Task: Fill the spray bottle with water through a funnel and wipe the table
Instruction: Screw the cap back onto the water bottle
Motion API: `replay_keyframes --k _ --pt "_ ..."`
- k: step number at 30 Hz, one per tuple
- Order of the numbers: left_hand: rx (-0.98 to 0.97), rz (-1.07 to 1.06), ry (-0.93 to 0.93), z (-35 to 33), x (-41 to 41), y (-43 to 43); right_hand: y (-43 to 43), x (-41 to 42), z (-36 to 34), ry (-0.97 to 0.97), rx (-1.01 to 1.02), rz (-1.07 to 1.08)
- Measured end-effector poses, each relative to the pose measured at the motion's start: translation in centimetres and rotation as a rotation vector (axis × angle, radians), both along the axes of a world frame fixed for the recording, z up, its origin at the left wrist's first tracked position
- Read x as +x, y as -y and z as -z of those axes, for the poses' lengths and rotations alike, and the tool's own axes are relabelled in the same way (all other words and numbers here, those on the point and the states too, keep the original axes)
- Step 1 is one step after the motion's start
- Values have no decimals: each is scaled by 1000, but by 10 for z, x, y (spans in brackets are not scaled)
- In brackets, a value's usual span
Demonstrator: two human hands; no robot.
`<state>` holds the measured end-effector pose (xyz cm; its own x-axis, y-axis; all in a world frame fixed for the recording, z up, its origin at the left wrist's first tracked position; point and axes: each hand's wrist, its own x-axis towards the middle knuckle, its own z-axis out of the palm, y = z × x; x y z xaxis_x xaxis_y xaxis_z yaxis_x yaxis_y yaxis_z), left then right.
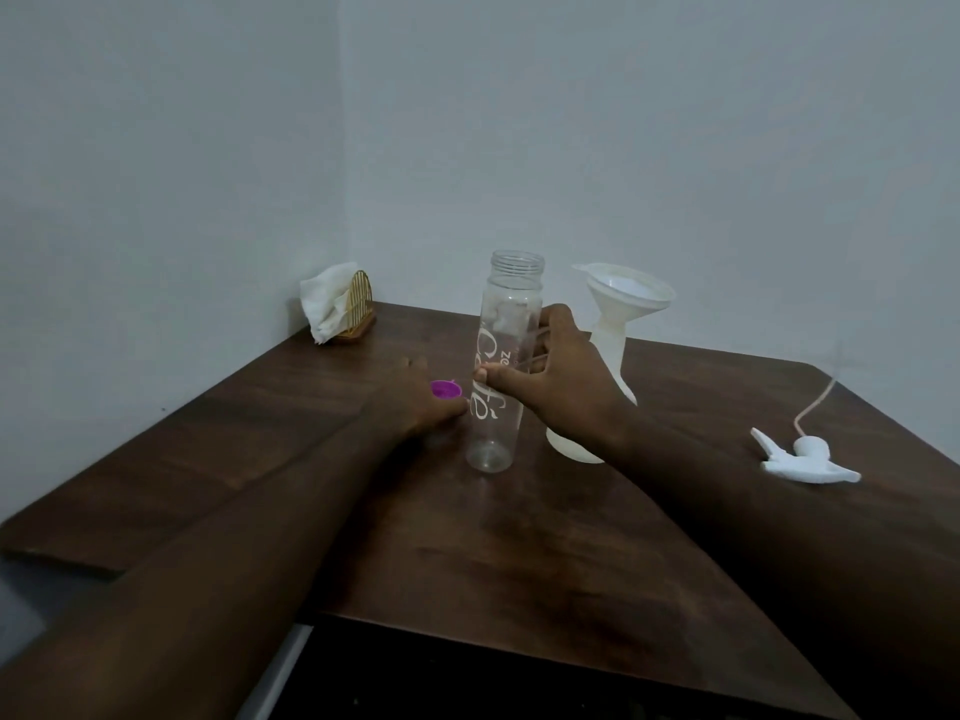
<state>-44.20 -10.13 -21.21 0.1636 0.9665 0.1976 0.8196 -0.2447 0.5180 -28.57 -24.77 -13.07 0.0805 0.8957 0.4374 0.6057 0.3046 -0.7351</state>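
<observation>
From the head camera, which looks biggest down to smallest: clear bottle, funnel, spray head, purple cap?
Biggest: clear bottle.
Next: funnel and spray head, which look about alike, so unranked.
Smallest: purple cap.

One view only: head cam, wide-angle, worn by the person, facing fwd & down across the table (270, 439) toward the wall corner (345, 200) behind it. Close in: table fills lower half of frame, walls upper half.
</observation>
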Motion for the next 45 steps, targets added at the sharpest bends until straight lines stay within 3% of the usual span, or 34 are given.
replay_keyframes --k 4,7,11,17,21,26,30,33,40,45 --pt "23 27 -152 -5 8 4 4 3 2 10 -25 30" --pt "28 22 -73 -10 5 5 11 5 -3 40 11 102" --pt "126 -10 298 -37 -4 9 25 8 -22 36 167 183" --pt "142 219 925 -135 -6 41 35 8 -71 39 280 125" --pt "262 334 1136 -178 4 79 31 6 -118 -53 262 46" --pt "396 384 1092 -181 19 110 25 0 -156 -73 30 -99" --pt "419 399 1105 -171 27 113 19 -7 -154 34 29 -141" --pt "428 381 1006 -159 27 111 18 -6 -152 183 38 -118" --pt "150 364 767 -103 26 107 18 0 -144 616 47 -26" --pt "149 343 639 -83 39 98 16 1 -133 710 12 -47"
